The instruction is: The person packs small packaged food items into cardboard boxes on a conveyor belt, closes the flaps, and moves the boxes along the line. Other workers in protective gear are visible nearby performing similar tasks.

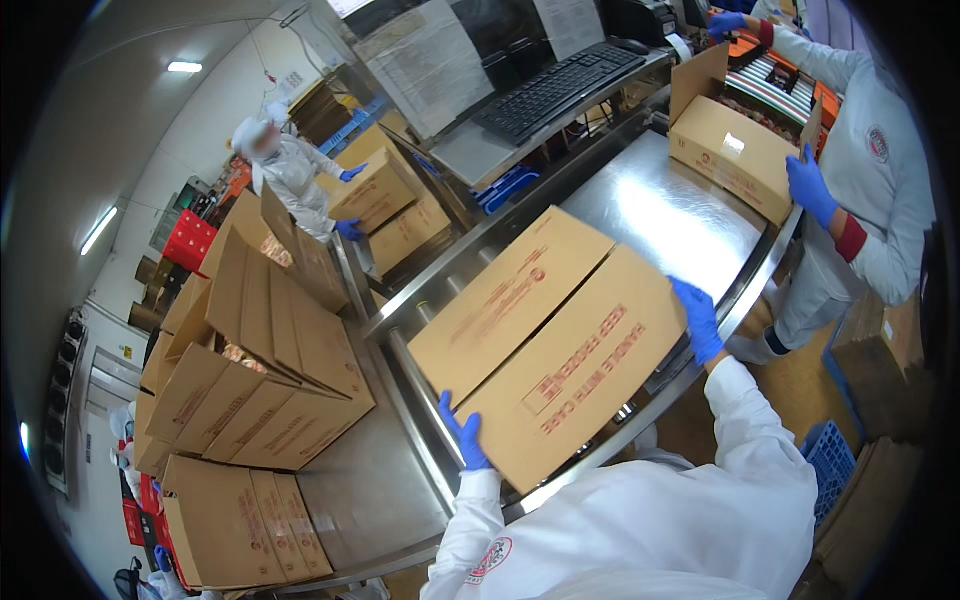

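A large cardboard carton (pixel 549 349) with its top flaps folded down and a narrow gap along the middle lies before me, over a roller section of the metal line. Red printing runs across its top. My left hand (pixel 466 433), in a blue glove, grips the near left end of the carton. On the opposite end, my blue-gloved right hand (pixel 696 318) presses flat against the side. The carton sits at an angle between both hands; whether its underside fully rests on the rollers (pixel 421 367) is hidden.
Open cartons (pixel 277 405) and folded-flat cardboard (pixel 247 525) stand on the steel table (pixel 360 480) at left. A co-worker's gloved hand (pixel 811 184) holds another open carton (pixel 731 157) at upper right. A keyboard (pixel 562 90) lies on a shelf beyond the line. Another person (pixel 289 169) handles stacked cartons.
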The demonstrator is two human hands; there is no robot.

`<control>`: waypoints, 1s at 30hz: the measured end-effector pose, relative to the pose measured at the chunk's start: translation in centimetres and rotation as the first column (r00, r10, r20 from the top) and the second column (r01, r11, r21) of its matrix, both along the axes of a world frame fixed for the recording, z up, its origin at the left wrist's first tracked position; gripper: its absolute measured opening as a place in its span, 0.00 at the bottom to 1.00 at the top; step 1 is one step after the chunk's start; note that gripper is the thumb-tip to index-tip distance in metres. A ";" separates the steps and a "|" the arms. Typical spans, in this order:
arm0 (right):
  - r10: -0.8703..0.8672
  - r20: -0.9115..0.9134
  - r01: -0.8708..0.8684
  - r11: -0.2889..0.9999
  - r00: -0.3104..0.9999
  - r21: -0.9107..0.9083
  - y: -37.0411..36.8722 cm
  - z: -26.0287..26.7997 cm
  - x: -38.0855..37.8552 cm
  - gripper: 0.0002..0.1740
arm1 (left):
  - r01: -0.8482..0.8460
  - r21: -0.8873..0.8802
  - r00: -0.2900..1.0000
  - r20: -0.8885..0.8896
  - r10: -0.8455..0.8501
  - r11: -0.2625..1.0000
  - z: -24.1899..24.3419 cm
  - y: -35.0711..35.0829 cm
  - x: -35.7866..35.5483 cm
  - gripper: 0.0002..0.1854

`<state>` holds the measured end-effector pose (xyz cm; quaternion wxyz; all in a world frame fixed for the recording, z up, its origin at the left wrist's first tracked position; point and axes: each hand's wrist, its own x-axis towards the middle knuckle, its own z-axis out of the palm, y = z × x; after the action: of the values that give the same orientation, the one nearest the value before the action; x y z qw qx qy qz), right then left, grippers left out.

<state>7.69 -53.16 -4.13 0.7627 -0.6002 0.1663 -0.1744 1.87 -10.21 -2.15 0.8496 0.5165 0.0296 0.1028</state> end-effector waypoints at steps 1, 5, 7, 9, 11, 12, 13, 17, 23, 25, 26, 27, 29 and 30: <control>-0.117 0.000 0.117 0.992 0.993 -0.047 -1.9 0.3 0.4 0.22 | 0.046 -0.021 0.999 0.024 -0.045 0.999 0.2 -2.4 0.9 0.41; -0.431 0.407 0.519 0.845 0.805 -0.130 -7.1 2.6 -0.5 0.24 | 0.119 0.051 0.993 -0.009 -0.119 0.992 -0.7 -11.3 5.7 0.44; -0.473 0.459 0.608 0.766 0.752 -0.208 -8.5 3.8 -2.6 0.23 | 0.115 0.331 0.993 -0.038 -0.108 0.937 -1.9 -14.8 9.2 0.46; -0.526 0.384 0.638 0.717 0.759 -0.281 -8.7 4.6 -5.0 0.22 | 0.179 0.273 0.982 0.014 -0.190 0.945 -3.4 -18.6 12.1 0.48; -0.521 0.372 0.620 0.749 0.768 -0.233 -7.5 5.0 -6.7 0.21 | 0.216 0.276 0.964 0.094 -0.250 0.936 -4.4 -22.1 15.5 0.50; -0.529 0.350 0.615 0.759 0.773 -0.211 -6.5 5.2 -7.0 0.21 | 0.197 0.379 0.964 0.091 -0.248 0.904 -4.6 -23.8 17.4 0.50; -0.515 0.333 0.600 0.763 0.790 -0.241 -5.3 5.4 -7.1 0.21 | 0.202 0.431 0.965 0.065 -0.253 0.879 -4.6 -24.9 19.0 0.50; -0.337 0.363 0.475 0.773 0.869 -0.421 0.3 6.9 -6.5 0.18 | 0.313 0.729 0.915 -0.062 -0.398 0.608 -2.3 -24.4 21.4 0.57; 0.317 0.336 -0.211 0.925 0.887 -0.316 8.9 9.1 -6.7 0.11 | 0.556 0.591 0.743 -0.039 -0.668 0.585 1.4 -11.4 12.8 0.54; 0.428 0.306 -0.359 0.897 0.850 -0.258 11.8 9.2 -6.1 0.10 | 0.367 0.835 0.807 -0.066 -0.587 0.411 2.0 -4.7 10.3 0.51; 0.504 0.277 -0.450 0.861 0.818 -0.237 13.2 9.3 -5.5 0.11 | 0.287 0.855 0.857 -0.028 -0.514 0.432 2.4 -1.0 9.1 0.50; 0.557 0.291 -0.531 0.830 0.777 -0.170 14.8 9.3 -4.7 0.11 | 0.215 0.829 0.918 0.008 -0.396 0.515 3.1 2.9 7.9 0.49; 0.693 0.245 -0.673 0.719 0.678 -0.173 18.1 9.5 -2.4 0.11 | -0.148 0.873 0.971 0.217 -0.099 0.465 5.2 10.6 6.0 0.49; 0.771 0.191 -0.757 0.635 0.607 -0.154 20.1 9.7 -0.9 0.11 | -0.228 0.915 0.972 0.232 0.027 0.332 6.9 14.5 5.1 0.49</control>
<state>6.78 -33.09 5.54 0.7606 -0.6096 -0.2037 0.0920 7.00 4.31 4.75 0.3883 0.8941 -0.0688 0.2124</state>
